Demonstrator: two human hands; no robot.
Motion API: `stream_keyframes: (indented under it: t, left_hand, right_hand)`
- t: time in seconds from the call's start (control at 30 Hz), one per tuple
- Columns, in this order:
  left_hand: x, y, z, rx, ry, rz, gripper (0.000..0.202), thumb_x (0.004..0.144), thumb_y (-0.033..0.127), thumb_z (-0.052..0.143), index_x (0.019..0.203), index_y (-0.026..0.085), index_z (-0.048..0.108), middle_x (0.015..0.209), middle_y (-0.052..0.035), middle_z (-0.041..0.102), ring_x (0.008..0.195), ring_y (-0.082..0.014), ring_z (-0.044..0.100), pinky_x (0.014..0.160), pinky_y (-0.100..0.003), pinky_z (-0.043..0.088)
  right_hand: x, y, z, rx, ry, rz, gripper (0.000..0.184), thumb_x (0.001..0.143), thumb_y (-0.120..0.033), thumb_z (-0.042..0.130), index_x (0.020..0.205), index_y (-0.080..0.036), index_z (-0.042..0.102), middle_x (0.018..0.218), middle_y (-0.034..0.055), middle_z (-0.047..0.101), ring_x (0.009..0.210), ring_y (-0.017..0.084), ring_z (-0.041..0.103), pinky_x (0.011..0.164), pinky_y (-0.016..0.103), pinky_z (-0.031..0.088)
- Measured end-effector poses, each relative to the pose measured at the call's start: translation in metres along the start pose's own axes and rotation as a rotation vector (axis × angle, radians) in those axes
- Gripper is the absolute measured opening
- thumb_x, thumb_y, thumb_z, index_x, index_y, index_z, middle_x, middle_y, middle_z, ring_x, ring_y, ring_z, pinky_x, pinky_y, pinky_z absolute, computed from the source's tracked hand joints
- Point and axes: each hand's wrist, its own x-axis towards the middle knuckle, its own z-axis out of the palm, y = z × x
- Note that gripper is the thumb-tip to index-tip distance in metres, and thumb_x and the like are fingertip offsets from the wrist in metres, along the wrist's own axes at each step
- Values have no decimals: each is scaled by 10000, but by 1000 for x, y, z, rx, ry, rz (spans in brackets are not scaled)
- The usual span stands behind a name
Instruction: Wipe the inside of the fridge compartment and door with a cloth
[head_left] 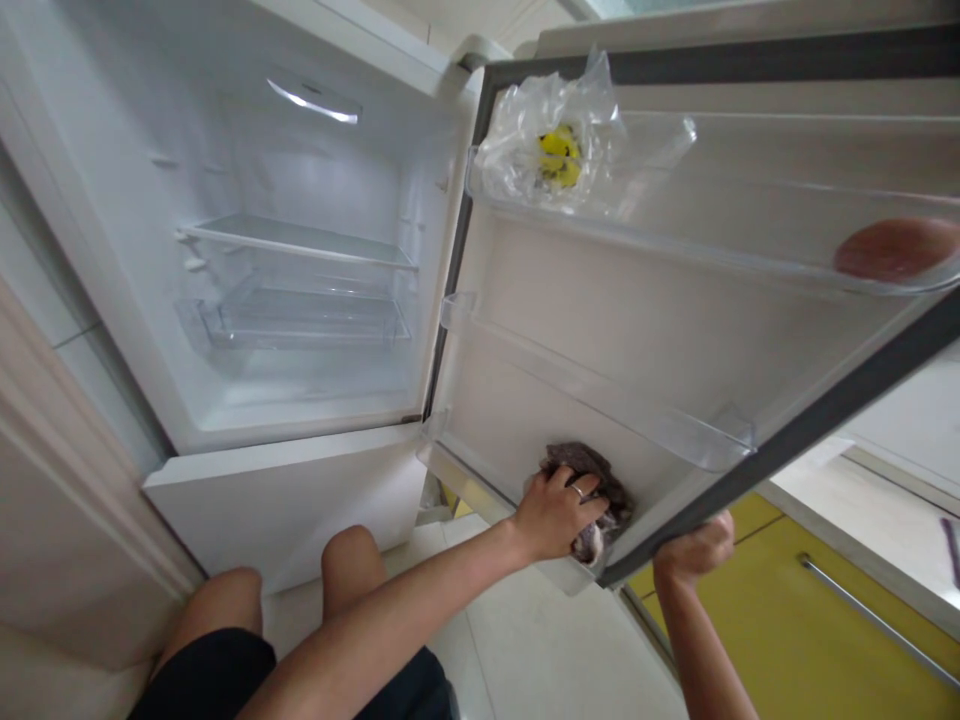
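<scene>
Left hand (pixel 559 515): fingers spread over a bunched dark cloth (pixel 589 461), holding it.
Dark cloth: at the right end of the lowest door rack (pixel 480 490).
Right hand (pixel 696 549): closed around the fridge door (pixel 637 290) at its near right edge.
Top rack (pixel 720 250): holding a clear plastic bag (pixel 517 140) at left.

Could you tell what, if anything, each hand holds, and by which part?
The left hand holds a crumpled dark-grey cloth by its bunched middle; the right hand holds the white refrigerator door by its free edge.
</scene>
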Motion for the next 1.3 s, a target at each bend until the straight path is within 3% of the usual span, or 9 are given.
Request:
stream_keyframes:
  t: [0.2,0.37,0.53,0.67,0.77,0.9,0.97,1.13,1.3]
  left_hand:
    - [1,-33,9,-84,-247,-271,432,825,305,669,1256,273,686,1361,-102,618,1158,-300,647,857,-399,609]
    - [0,-65,1,-43,-295,-372,368,795,247,692,1159,257,740,1218,-94,699,1087,-273,704,872,-353,601]
    - [-16,-107,-14,96,-277,-593,337,815,132,621,1129,174,736,1148,-163,721,1084,-318,713,838,-396,606]
    - [-28,-132,-33,216,-171,-698,376,839,69,566,1180,160,696,1243,-203,669,1156,-332,674,851,-407,593]
    - [-35,-146,-52,260,-91,-720,382,852,73,567,1202,190,667,1239,-167,656,1158,-296,665,855,-370,582]
    - [-41,-152,-82,278,32,-756,420,871,118,593,1275,231,606,1277,-125,631,1133,-264,669,858,-357,580]
    - [-42,-151,-96,260,161,-754,451,879,129,597,1314,250,581,1313,-114,621,1161,-264,659,890,-361,578]
    - [-44,-144,-121,99,581,-623,446,844,108,616,1270,239,613,1304,-100,639,1189,-263,648,973,-364,561]
    - [-63,-133,-124,-122,777,-409,410,764,99,651,1160,206,632,1170,-77,681,1125,-224,660,1016,-356,537]
  right_hand:
    - [0,-2,-1,1,-16,28,294,886,-435,343,645,-266,344,649,-32,329,628,156,309,605,343,250]
    - [1,-1,0,31,8,44,311,865,-476,349,634,-271,312,629,-45,290,606,148,273,586,334,238]
    - [0,-2,1,53,15,49,363,883,-519,369,629,-262,331,633,-44,292,609,147,283,575,319,220]
    - [1,10,0,48,-7,5,383,929,-499,343,629,-261,331,626,-41,308,593,148,290,572,318,226]
    - [3,20,0,35,-11,-18,394,945,-506,343,638,-260,332,628,-43,309,587,147,284,573,318,217]
    - [4,22,1,53,-2,-12,376,938,-478,357,632,-263,318,624,-43,295,576,148,271,565,321,207]
    - [4,20,1,32,4,-27,368,934,-448,350,617,-264,310,618,-38,291,573,151,270,562,324,195]
    - [3,11,0,22,8,-33,351,916,-445,335,614,-268,307,620,-37,290,575,150,270,561,329,195]
    - [2,5,0,66,-17,-29,413,924,-536,358,614,-263,340,618,-37,311,591,148,285,570,327,210]
